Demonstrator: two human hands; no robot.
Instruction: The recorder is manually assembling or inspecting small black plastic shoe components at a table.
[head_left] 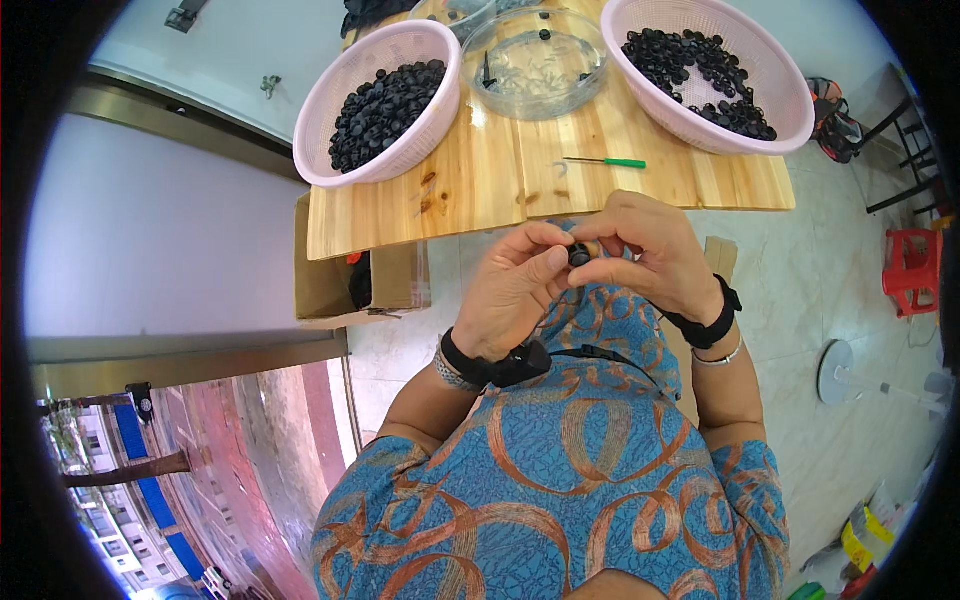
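Over my lap, just off the table's near edge, my left hand (522, 278) and my right hand (645, 250) meet fingertip to fingertip. Between them sits a small round black part (578, 254), pinched by the thumbs and fingers of both hands. Its far side is hidden by my fingers. A thin screwdriver with a green handle (625, 163) lies on the wooden table beyond my hands. Left of it a pink basket (312, 150) holds a heap of small black parts (385, 115). Another pink basket (795, 95) on the right holds more such parts.
A clear round tray (535, 70) with a few black bits stands between the baskets on the wooden table (480, 190). Under the table's left side is a cardboard box (400, 285). A red stool (910, 270) and a white fan (838, 372) stand on the floor at right.
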